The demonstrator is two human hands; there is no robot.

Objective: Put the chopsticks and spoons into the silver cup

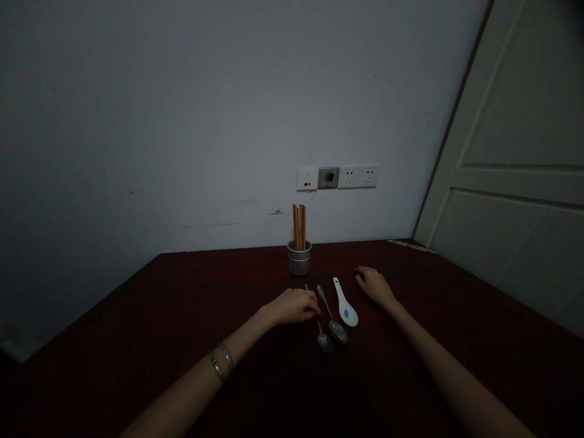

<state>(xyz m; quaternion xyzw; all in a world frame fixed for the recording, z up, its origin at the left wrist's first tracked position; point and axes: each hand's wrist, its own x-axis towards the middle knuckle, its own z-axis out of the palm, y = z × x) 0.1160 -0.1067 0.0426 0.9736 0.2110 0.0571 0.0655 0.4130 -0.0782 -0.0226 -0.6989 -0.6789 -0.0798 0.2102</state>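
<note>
My left hand is closed around the handle of a small metal spoon, its bowl pointing toward me on the dark red table. Just right of it lies a larger metal spoon, handle pointing away. Beside that is a white soup spoon with a blue mark in its bowl. My right hand rests on the table to the right of the white spoon, fingers loosely curved and holding nothing. Behind the spoons stands a metal cup with several wooden chopsticks upright in it.
The dark red table runs back to a pale wall. On the wall above the cup are socket plates and a grey plate. A thin strip lies at the table's back right, near a white panelled door.
</note>
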